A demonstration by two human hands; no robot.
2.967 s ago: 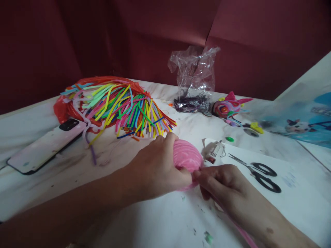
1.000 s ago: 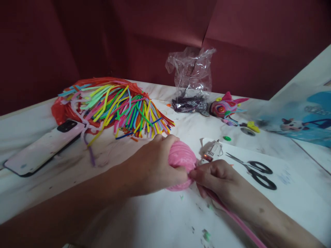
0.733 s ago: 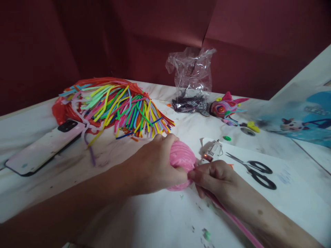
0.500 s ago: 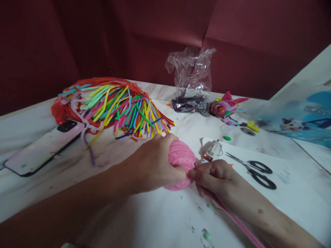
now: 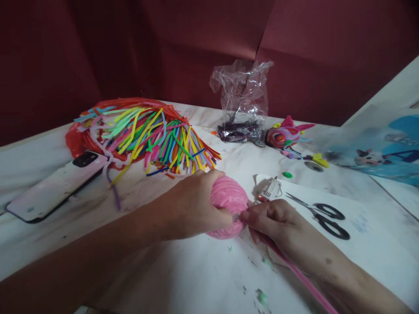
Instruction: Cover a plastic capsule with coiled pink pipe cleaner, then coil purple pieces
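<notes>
A ball wrapped in pink pipe cleaner is gripped from its left side by my left hand, the thumb lying across its front. A small greyish patch shows between the pink windings near the thumb tip. My right hand is closed at the ball's right side, thumb and finger pinching a pink pipe cleaner. That strand trails from beneath the right hand toward the bottom right. Just beyond the right hand lies a white hot glue gun with a small orange light, partly hidden by the fingers.
Black-handled scissors rest on white paper at right. Colourful pipe cleaners spill from red wrapping at back left, beside a phone. Behind are a clear plastic bag, a colourful pipe-cleaner figure and a blue package.
The ball has turned slightly in my left hand, showing the greyish patch. My right fingers have shifted slightly right, still pinching the strand.
</notes>
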